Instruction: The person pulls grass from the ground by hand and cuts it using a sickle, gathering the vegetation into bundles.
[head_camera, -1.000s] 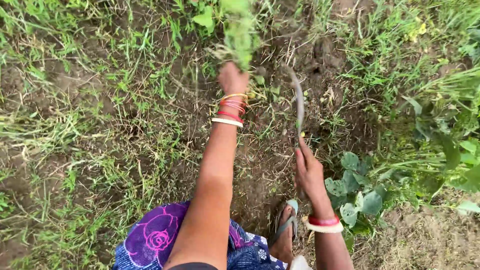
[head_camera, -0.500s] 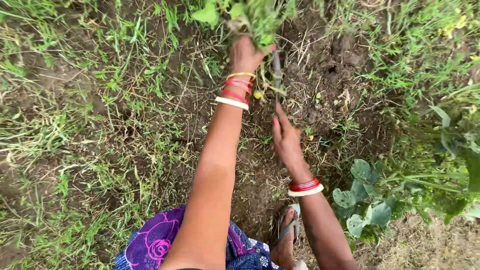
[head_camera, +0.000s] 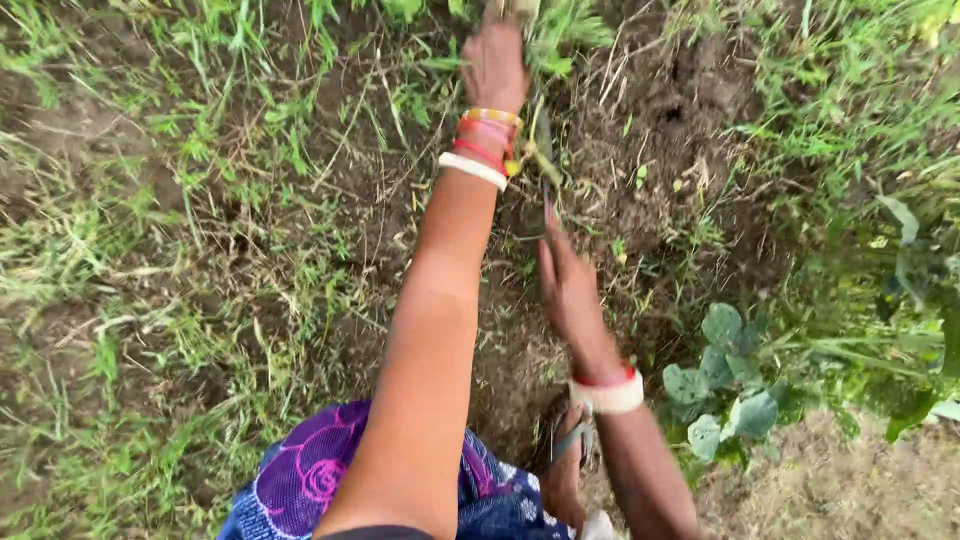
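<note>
At far left we see patchy grass (head_camera: 150, 230) over dark, damp soil (head_camera: 660, 160). Near the lower edge lies purple patterned cloth (head_camera: 310, 480). Moving right, our left hand (head_camera: 493, 62) reaches to the top of the view, fist closed round a tuft of green weed stems (head_camera: 560, 25); the stems are thin, pale at the base and leafy above. Stacked bangles (head_camera: 482, 145) in white, red and yellow ring the wrist. Just right and lower, our right hand (head_camera: 568, 290) is closed on the handle of a sickle (head_camera: 545, 150), its narrow dark blade running up toward the base of the gripped stems. A sandalled foot (head_camera: 568, 470) shows below. At right stands a round-leaved plant (head_camera: 725, 380).
</note>
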